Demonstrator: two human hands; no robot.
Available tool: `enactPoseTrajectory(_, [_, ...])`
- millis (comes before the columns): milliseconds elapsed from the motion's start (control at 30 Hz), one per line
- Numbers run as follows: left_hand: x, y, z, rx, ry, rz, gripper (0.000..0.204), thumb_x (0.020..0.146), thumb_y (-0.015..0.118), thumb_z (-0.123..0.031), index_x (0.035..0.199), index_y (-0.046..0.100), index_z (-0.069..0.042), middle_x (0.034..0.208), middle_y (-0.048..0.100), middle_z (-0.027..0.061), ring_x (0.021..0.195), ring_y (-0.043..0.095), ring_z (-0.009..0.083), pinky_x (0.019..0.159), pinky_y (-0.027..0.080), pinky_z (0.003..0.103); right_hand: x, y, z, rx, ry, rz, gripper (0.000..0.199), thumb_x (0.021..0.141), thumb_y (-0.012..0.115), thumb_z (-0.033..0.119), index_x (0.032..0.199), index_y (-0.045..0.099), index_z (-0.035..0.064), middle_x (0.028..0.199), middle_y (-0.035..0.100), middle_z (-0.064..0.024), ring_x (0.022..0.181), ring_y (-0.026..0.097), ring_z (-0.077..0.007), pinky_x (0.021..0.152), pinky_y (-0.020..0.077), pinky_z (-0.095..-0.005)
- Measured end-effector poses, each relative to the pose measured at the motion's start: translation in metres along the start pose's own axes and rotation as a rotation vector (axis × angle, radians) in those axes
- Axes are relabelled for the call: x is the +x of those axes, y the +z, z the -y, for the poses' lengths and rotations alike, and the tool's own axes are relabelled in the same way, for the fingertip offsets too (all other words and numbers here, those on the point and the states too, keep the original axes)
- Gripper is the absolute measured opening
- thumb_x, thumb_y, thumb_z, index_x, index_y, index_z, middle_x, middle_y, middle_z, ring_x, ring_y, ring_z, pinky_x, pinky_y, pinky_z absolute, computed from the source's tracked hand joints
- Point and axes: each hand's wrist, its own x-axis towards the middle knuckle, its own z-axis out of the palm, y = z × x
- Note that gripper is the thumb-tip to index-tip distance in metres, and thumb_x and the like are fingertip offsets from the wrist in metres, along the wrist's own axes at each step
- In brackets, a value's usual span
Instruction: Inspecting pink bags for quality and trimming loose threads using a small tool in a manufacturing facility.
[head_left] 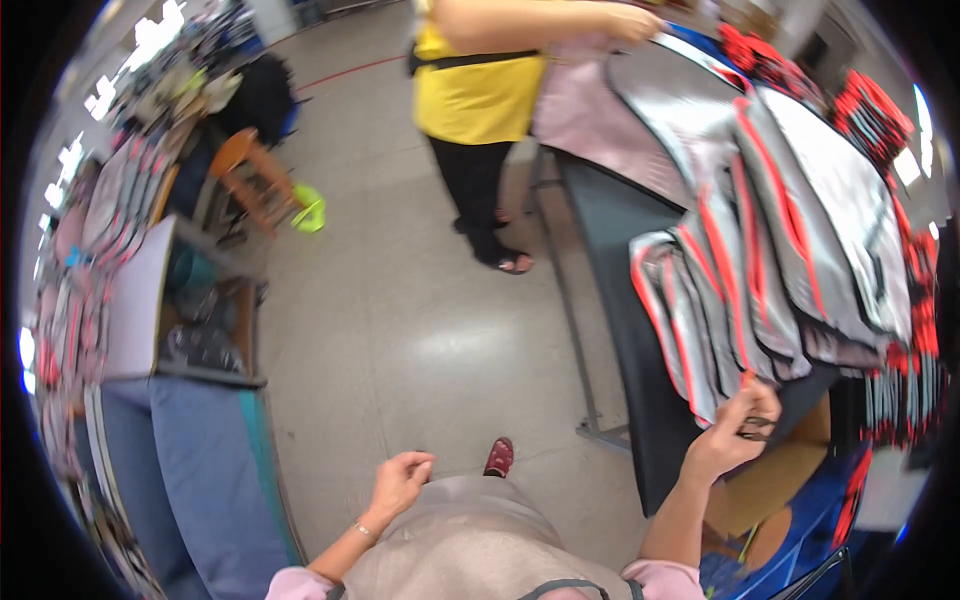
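My right hand is closed at the near edge of the table, fingertips touching the lower end of a pile of silvery-grey sewn fabric pieces with red trim. A small black looped item shows against this hand; I cannot make out its kind. A bit of orange-red shows at the fingertips. Over the floor in front of my body, my left hand is loosely curled, fingers together, with nothing visible in it. A dark-topped table carries the fabric pieces.
Across the table's far end, a person in a yellow top handles a pink-and-grey fabric piece. An open cardboard box sits below the table. At left are a blue-covered surface, a wooden stool and a lime-green basket.
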Motion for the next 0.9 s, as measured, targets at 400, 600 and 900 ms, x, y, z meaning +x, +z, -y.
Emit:
enactPoseTrajectory(400, [-0.069,-0.094,0.103,-0.063,0.139,-0.258,0.020,0.090,0.057,-0.018,0.103,0.066,-0.005,0.088,0.066,0.0096,0.072,0.062,0.0170,0.065,0.050,0.029,-0.262,0.111,0.094,0.052,0.655,1.328,0.013,0.090,0.059,0.012,0.081,0.055,0.0041,0.063,0.049,0.0046,0.056,0.043,-0.0029,0.051,0.0349,-0.0184])
enactPoseTrajectory(600, [-0.126,-0.200,0.185,-0.320,0.038,-0.652,0.023,0.092,0.053,-0.022,0.103,0.065,-0.005,0.077,0.065,0.0116,0.070,0.064,0.0177,0.063,0.049,0.031,-0.347,0.220,0.183,0.098,0.413,1.498,0.011,0.089,0.059,0.012,0.080,0.056,0.0058,0.062,0.049,0.0045,0.054,0.045,-0.0031,0.048,0.0423,-0.0192])
enactPoseTrajectory(900, [-0.193,-0.313,0.270,-0.524,-0.268,-1.114,0.024,0.092,0.056,-0.024,0.099,0.066,-0.004,0.064,0.061,0.0071,0.056,0.051,0.0085,0.053,0.041,0.026,-0.475,0.321,0.264,0.168,0.185,1.900,0.013,0.088,0.058,0.010,0.078,0.056,0.0024,0.061,0.050,0.0025,0.054,0.044,-0.0030,0.048,0.0428,-0.0207])
